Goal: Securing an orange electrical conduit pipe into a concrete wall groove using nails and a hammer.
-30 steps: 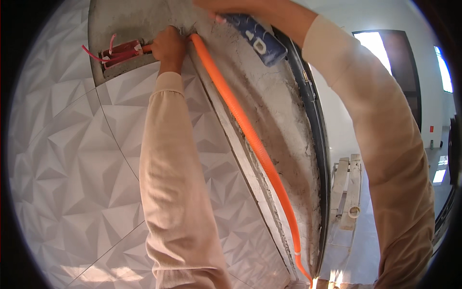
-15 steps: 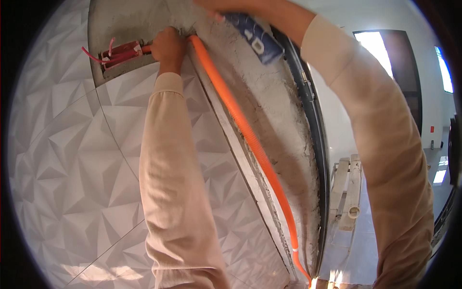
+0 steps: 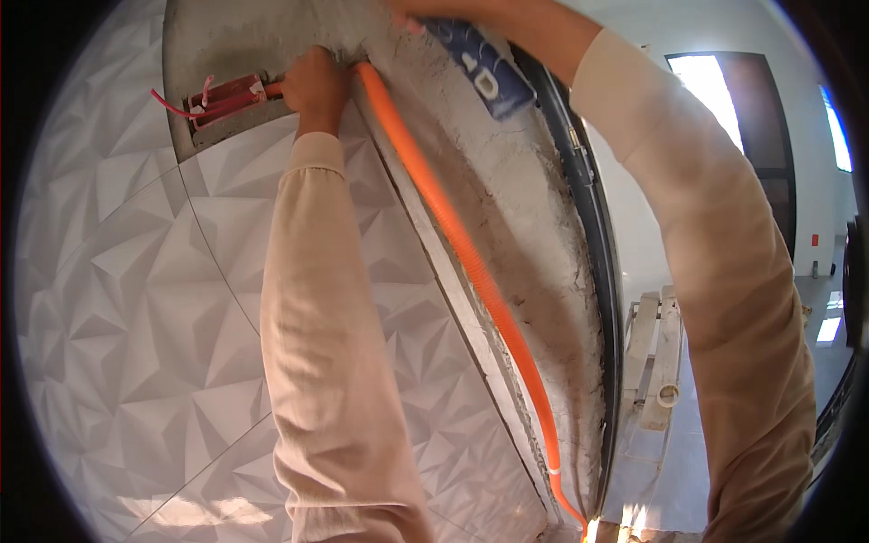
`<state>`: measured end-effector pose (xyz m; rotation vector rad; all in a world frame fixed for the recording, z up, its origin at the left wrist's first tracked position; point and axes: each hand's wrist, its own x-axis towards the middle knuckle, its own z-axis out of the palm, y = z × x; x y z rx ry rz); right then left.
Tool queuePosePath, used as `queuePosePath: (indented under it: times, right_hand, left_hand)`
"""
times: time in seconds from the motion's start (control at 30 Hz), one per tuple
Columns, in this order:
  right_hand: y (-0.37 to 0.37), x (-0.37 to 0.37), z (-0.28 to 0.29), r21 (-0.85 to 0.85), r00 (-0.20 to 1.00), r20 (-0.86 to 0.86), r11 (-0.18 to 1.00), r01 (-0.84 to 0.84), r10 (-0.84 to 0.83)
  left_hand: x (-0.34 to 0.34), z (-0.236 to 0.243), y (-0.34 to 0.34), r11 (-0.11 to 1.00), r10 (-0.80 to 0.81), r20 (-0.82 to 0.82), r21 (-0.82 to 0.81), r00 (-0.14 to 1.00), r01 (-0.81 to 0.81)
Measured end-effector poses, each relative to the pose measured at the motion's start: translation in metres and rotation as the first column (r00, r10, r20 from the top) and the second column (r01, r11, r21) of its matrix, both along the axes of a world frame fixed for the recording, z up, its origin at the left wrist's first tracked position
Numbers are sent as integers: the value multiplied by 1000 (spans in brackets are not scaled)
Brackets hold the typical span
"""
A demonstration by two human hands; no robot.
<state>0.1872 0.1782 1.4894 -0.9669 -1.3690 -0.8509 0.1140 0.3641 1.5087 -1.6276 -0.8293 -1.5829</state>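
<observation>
My left hand [image 3: 319, 89] is closed in a fist around orange corrugated conduit at the wall recess, its fingers mostly hidden behind the back of the hand. The conduit [image 3: 471, 262] emerges beside it and curves down to the lower right. Left of this hand, a reddish electrical box [image 3: 228, 101] with pink-red wires [image 3: 172, 104] sits in the cut-out. My right hand [image 3: 444, 9], partly cut off by the upper edge, appears closed on a flat blue piece [image 3: 484, 72] with white markings, whose kind I cannot make out. It hangs in front of the bare cement.
White tiles with raised facets [image 3: 163, 299] cover the wall at left. A dark vertical frame strip [image 3: 597, 244] edges the rough cement [image 3: 543, 226]. Beyond it stand wooden planks [image 3: 656, 362] on a shiny floor, and a dark door [image 3: 765, 136] farther back.
My left hand stays at the conduit, shifted very slightly. My right hand has moved slightly right, and the blue piece looks sharper than before.
</observation>
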Motion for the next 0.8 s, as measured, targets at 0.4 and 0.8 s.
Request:
queuePosePath:
  times: [0.4, 0.8]
  right_hand:
    - [-14, -8, -22, -367, 986, -67, 923, 115, -150]
    - [-208, 95, -174, -162, 991, -131, 986, -49, 27]
  left_hand:
    - [2, 1, -9, 993, -3, 14, -115, 1000, 4]
    - [-71, -18, -31, 916, -402, 44, 6, 915, 402]
